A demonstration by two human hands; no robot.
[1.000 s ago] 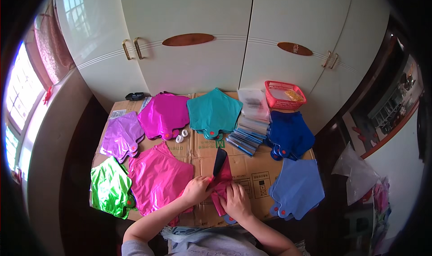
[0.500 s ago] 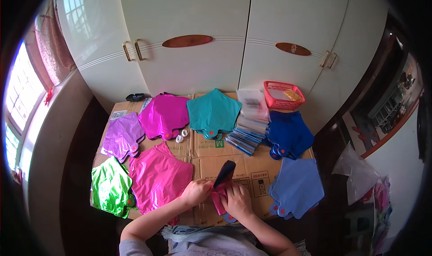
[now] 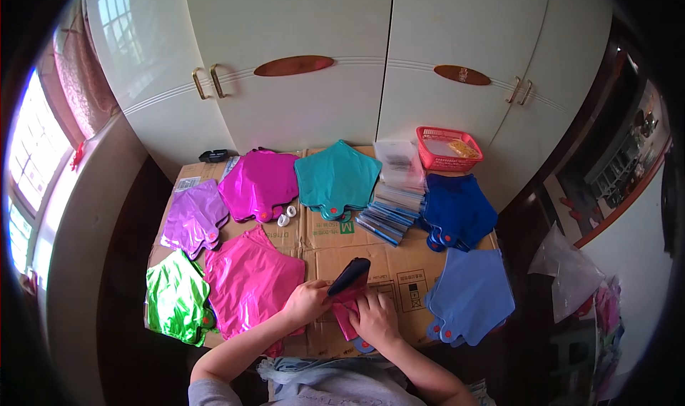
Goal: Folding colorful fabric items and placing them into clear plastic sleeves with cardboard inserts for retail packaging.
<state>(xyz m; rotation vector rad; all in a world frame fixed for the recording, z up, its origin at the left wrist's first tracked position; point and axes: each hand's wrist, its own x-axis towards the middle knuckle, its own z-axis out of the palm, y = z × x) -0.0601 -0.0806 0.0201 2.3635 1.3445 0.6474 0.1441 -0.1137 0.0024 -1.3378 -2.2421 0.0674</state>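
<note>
Near the front edge of the cardboard, my left hand and my right hand both grip a small folded bundle of foil balloons, dark navy at the top and pink below. The fingers of both hands are bent around it, and it stands tilted between them. A pink stack of flat foil balloons lies left of my left hand, under that forearm. To the right of my right hand lies a pale blue stack. A small blue round piece shows by my right wrist.
More flat stacks ring the cardboard: green, lilac, magenta, teal and dark blue. Clear packets and a red basket stand toward the back. White rings lie mid-left. A cabinet stands behind.
The navy top of the bundle has tipped slightly left and spread wider, showing more pink beneath. My left hand has shifted a little left; my right hand keeps its hold.
</note>
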